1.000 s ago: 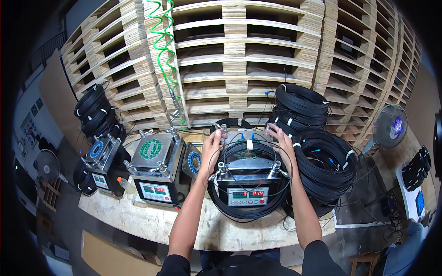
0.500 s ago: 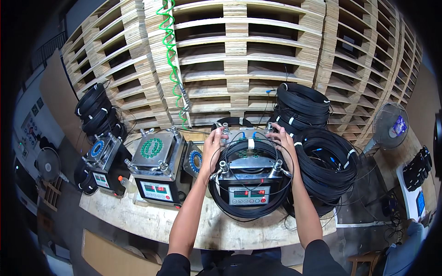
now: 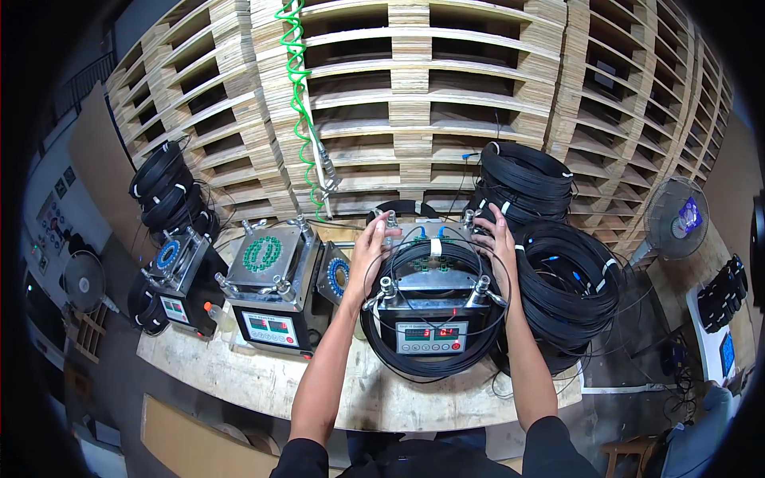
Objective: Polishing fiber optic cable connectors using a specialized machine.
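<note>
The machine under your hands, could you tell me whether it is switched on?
On: the machine's front display shows lit red digits.

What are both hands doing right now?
Left hand: open, fingers on the machine top's rear left.
Right hand: open, resting on its rear right, beside the cable coil.

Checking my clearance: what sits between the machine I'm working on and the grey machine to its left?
In the head view, a round blue-ringed disc stands between the cable-wrapped machine and the grey machine; my left forearm crosses that gap.
</note>
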`<state>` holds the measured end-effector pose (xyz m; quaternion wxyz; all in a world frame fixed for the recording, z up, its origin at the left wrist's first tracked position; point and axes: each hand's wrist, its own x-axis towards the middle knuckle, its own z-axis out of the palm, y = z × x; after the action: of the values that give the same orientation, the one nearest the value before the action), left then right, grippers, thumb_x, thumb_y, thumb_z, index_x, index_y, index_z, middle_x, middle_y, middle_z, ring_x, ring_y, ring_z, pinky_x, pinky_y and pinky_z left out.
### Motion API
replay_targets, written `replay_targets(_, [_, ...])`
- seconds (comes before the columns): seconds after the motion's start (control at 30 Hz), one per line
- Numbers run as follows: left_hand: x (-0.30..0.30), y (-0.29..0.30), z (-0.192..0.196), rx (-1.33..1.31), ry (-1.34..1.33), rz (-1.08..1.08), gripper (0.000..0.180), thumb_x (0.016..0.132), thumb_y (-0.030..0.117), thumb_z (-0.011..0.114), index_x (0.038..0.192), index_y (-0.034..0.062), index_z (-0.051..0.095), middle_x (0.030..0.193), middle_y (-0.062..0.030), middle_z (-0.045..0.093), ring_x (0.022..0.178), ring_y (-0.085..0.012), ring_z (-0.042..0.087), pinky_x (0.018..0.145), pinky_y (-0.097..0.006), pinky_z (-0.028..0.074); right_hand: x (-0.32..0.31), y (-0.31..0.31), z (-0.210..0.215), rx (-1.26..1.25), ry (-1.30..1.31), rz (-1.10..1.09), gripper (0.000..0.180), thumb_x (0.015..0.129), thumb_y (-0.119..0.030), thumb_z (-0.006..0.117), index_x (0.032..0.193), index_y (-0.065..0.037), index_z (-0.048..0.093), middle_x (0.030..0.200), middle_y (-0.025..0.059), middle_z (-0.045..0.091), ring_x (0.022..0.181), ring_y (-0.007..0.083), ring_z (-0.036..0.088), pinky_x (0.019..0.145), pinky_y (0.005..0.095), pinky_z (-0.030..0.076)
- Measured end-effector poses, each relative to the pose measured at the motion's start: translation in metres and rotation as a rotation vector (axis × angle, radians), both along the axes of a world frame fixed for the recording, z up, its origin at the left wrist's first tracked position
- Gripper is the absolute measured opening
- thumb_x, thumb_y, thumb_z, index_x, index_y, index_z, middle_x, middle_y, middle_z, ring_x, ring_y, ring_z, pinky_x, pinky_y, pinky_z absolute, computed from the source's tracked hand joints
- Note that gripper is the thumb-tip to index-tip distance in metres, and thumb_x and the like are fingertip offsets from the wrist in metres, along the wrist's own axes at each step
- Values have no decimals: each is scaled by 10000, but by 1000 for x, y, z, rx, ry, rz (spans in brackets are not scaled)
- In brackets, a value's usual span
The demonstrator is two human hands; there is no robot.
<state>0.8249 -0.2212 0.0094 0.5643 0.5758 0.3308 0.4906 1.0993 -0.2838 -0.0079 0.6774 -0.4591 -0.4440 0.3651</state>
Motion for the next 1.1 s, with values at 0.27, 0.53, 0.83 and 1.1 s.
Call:
replay_targets(0.27, [-7,4,-10,-59,-14,113,572,1074,523,411,1434,92,517,1068,-67,663,860,-117,607,729,-256,489,-9,-8,10,-63,54,-28,638,1057,-611,346,1559,-216,355,1173,100,640,875,212,679,724,258,492])
replay_targets(0.53, [-3,-1,-5,-97,-92,166,613,1065,546,415,1510,125,424,1224,-109,614,891,-149,602,815,-272,495,-11,-9,12,-83,93,4,649,1049,-630,335,1600,-296,259,1374,108,568,942,243,678,824,315,508])
replay_targets(0.83, [-3,2,2,51,88,-74,681,1062,618,317,1523,129,427,1188,-30,678,973,-137,575,846,-265,462,4,1,-3,33,-8,-15,663,1072,-590,302,1576,-160,330,1041,106,716,846,132,662,714,253,480])
replay_targets(1.1, [-6,3,-8,-88,-93,111,646,1062,574,390,1410,48,528,1082,-77,686,811,-100,567,695,-235,480,-7,-2,6,-87,-18,87,718,1059,-638,247,1501,-114,462,1003,129,750,907,144,665,732,231,443])
